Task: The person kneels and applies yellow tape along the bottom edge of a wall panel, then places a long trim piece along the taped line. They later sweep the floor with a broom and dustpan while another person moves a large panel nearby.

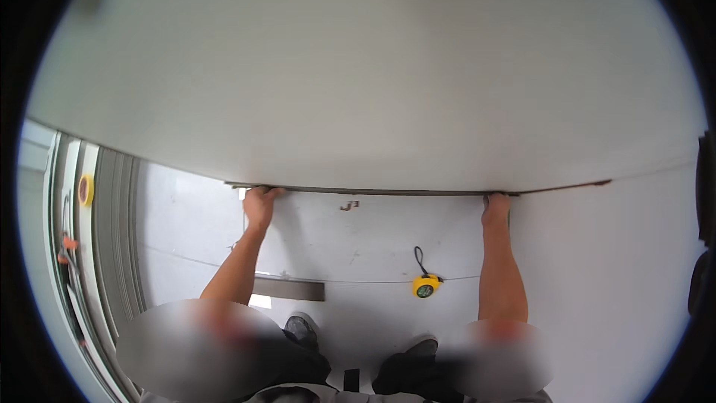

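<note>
A long, thin dark strip (pixel 380 193) runs along the lower edge of a large pale panel (pixel 373 75). My left hand (pixel 259 203) grips the strip near its left end, thumb pointing right along it. My right hand (pixel 497 207) holds it farther right, fingers curled at the edge and partly hidden. On the white floor (pixel 373 239) between my arms lie small metal pieces (pixel 349 206) and a yellow tape measure (pixel 426 286) with a dark strap. A flat grey-brown board (pixel 291 290) lies behind my left forearm.
At the left is a ribbed metal track or frame (pixel 112 239), with a yellow tape roll (pixel 86 190) and an orange-handled tool (pixel 68 246) on it. My shoes (pixel 302 328) stand at the bottom. A pale surface (pixel 597 269) extends to the right.
</note>
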### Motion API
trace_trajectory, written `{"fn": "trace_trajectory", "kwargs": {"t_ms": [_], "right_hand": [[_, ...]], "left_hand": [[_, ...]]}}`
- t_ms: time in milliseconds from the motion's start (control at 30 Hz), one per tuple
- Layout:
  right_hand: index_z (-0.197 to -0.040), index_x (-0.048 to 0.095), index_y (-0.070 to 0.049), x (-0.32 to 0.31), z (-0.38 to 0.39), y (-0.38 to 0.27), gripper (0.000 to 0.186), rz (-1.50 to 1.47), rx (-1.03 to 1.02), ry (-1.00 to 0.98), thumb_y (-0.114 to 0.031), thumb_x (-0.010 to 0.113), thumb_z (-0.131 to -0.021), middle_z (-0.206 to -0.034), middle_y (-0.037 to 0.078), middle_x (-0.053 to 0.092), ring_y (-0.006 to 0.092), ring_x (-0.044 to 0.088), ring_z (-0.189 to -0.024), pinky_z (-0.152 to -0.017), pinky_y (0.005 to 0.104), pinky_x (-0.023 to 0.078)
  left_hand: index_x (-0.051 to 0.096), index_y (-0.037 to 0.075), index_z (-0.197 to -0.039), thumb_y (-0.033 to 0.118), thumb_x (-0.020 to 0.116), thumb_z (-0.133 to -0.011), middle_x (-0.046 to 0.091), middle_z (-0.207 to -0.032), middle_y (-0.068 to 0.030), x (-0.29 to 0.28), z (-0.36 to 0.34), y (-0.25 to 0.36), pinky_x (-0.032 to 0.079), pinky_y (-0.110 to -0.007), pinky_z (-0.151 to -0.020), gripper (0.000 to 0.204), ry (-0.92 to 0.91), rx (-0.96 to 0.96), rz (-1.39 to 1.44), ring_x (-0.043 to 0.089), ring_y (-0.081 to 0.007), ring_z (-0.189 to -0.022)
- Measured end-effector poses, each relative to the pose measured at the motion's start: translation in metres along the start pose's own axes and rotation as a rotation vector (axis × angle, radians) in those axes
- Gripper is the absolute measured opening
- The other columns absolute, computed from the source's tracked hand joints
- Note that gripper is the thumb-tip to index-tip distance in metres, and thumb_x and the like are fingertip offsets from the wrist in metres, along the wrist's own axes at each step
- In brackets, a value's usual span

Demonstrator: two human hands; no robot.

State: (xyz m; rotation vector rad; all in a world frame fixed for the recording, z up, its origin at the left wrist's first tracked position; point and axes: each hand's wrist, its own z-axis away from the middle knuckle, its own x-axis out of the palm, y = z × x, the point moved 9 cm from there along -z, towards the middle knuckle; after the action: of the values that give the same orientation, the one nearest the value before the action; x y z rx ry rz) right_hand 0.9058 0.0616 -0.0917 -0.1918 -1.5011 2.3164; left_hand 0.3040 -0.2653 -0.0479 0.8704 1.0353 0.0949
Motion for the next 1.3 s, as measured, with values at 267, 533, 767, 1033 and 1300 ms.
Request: {"fn": "trace_trajectory", "kwargs": {"t_ms": [267, 533, 767, 1033, 1300], "right_hand": [[-0.11, 0.055, -0.01, 0.115, 0.136, 0.113, 0.022, 0.012, 0.168, -0.059, -0.006, 0.047, -0.09, -0.093, 0.003, 0.053, 0.0173, 0.047, -0.08, -0.078, 0.0336, 0.044], [-0.082, 0.064, 0.001, 0.3, 0.333, 0.149, 0.02, 0.53, -0.154, -0.79, -0.017, 0.068, -0.089, -0.084, 0.014, 0.066, 0.0223, 0.059, -0.074, -0.072, 0.0372, 0.05], [-0.074, 0.061, 0.007, 0.255, 0.297, 0.1, 0.027, 0.88, -0.388, -0.742, -0.014, 0.072, -0.087, -0.08, 0.017, 0.068, 0.0238, 0.067, -0.084, -0.079, 0.0346, 0.053], [-0.08, 0.048, 0.013, 0.201, 0.21, 0.108, 0.018, 0.296, 0.123, -0.679, 0.0, 0.057, -0.09, -0.106, 0.027, 0.059, 0.0335, 0.059, -0.11, -0.1, 0.0438, 0.048], [-0.083, 0.052, 0.011, 0.215, 0.233, 0.127, 0.012, 0.061, 0.48, -0.649, 0.002, 0.056, -0.09, -0.111, 0.024, 0.062, 0.0315, 0.062, -0.112, -0.105, 0.0432, 0.049]], "left_hand": [[0.076, 0.003, -0.089, 0.031, 0.074, -0.078, 0.071, -0.08, -0.0152, 0.002, 0.006, 0.007, 0.049, -0.038, -0.074, 0.031, 0.022, 0.002, 0.042, 0.066, -0.0297, -0.074], [0.078, 0.009, -0.084, 0.036, 0.078, -0.072, 0.072, -0.086, -0.0139, 0.005, -0.007, -0.032, 0.051, -0.043, -0.071, 0.03, 0.085, 0.053, -0.094, 0.068, -0.0328, -0.077], [0.078, 0.007, -0.082, 0.034, 0.077, -0.072, 0.072, -0.088, -0.0126, 0.003, 0.004, -0.017, 0.051, -0.043, -0.084, 0.029, 0.035, 0.03, -0.088, 0.062, -0.0347, -0.098], [0.074, 0.005, -0.096, 0.025, 0.074, -0.076, 0.07, -0.094, -0.0151, -0.035, 0.009, -0.042, 0.052, -0.043, -0.08, 0.029, 0.15, -0.039, 0.174, 0.066, -0.0333, -0.089], [0.071, 0.006, -0.111, 0.017, 0.073, -0.078, 0.07, -0.106, -0.0116, -0.095, -0.035, -0.12, 0.052, -0.035, -0.081, 0.035, 0.286, -0.004, 0.31, 0.067, -0.0267, -0.088]]}}
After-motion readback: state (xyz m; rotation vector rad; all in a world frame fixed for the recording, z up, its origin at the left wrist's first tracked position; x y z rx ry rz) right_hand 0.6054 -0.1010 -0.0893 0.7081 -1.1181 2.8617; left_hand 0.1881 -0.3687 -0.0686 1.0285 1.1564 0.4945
